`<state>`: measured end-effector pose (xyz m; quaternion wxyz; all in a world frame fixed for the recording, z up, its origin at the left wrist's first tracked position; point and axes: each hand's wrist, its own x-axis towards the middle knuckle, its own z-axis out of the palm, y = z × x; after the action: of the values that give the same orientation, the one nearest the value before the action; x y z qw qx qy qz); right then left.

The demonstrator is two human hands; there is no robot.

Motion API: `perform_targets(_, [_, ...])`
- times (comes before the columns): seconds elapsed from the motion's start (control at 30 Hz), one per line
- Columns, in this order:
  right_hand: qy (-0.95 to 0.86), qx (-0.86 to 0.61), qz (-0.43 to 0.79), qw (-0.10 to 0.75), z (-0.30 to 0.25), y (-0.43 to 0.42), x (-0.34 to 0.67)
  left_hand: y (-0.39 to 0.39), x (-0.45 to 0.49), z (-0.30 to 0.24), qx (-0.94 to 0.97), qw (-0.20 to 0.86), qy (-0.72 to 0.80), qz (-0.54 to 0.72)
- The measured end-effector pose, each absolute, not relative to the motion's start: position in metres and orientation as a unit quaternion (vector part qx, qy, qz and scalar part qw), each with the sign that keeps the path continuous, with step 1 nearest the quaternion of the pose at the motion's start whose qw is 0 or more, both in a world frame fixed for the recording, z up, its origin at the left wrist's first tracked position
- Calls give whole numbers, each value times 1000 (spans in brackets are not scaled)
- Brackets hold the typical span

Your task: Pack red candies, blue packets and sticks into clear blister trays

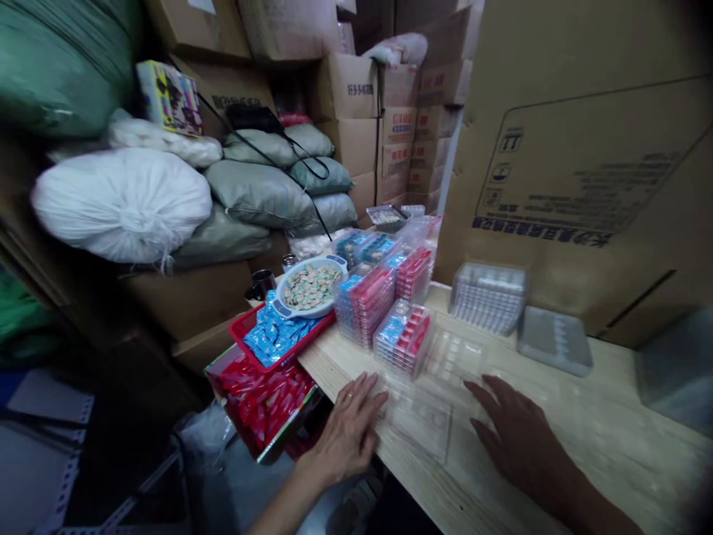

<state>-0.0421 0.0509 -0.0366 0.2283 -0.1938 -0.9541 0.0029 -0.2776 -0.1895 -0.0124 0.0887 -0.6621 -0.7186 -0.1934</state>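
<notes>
Grips both lying open, palms flat: left hand touching left edge of clear tray on table, right hand touching its right edge; tray lying between hands, stretching away toward filled trays, equally near both

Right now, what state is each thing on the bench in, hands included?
left hand: open, flat on the table, beside the clear tray.
right hand: open, fingers spread on the clear tray.
clear tray: opened flat, looks empty.
filled trays: stacked, loaded with red and blue packets.
empty trays: stacked, unfilled.
bowl: full of small pieces.
red basket: heaped with blue packets.
</notes>
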Motion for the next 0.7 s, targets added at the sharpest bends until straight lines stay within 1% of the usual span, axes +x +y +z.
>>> perform_targets(0.1, [-952, -175, 28, 248, -38, 53, -23, -196, -307, 14, -570, 163, -773, -227])
perform_targets(0.17, [-954, -159, 49, 251, -42, 58, -8, -199, -345, 39, -441, 172, -856, -208])
perform_targets(0.23, [-955, -147, 72, 247, -46, 63, 2, -198, -389, 61, -309, 103, -940, -104])
perform_targets(0.27, [-956, -142, 81, 243, -48, 64, 6, -197, -410, 68, -289, 80, -950, -84])
perform_targets(0.33, [-954, -145, 93, 244, -50, 64, 9, -191, -444, 75, -286, 45, -955, -62])
perform_targets(0.43, [-952, -147, 95, 252, -54, 60, 8, -185, -469, 73, -324, 28, -944, -56])
perform_targets(0.6, [-958, -122, 101, 241, -61, 51, 6, -199, -470, 68, -342, 41, -937, -56])
perform_targets(0.7, [-952, -149, 117, 239, -46, 41, 2, -215, -465, 67, -340, 56, -936, -74])
